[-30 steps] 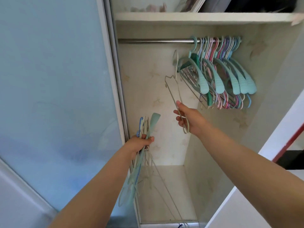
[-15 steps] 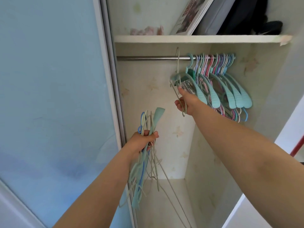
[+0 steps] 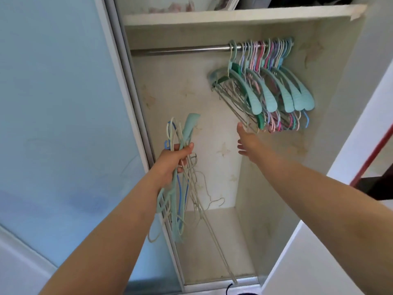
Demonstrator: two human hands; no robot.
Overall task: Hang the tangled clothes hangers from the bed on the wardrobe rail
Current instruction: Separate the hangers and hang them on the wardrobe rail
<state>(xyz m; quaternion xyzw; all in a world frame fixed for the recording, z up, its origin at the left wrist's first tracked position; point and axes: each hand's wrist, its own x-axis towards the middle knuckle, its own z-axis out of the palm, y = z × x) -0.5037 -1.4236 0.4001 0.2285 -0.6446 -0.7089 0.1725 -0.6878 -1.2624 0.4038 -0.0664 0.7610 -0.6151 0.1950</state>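
Observation:
My left hand grips a tangled bundle of hangers, teal, blue and pale wire ones, which dangle down in front of the open wardrobe. My right hand is empty with its fingers apart, just below the hung hangers. Those hang in a dense row, teal, pink and purple, on the right half of the metal rail. A thin pale wire hanger sits at the left end of that row, its lower corner near my right fingertips.
A white shelf with stored items sits above the rail. A pale blue sliding door covers the left side. The wardrobe floor lies below the dangling bundle. A white panel and a red strip stand at the right.
My right hand hooked the thin wire hanger onto the rail beside the others, let go of it and dropped lower. My left hand kept its bundle.

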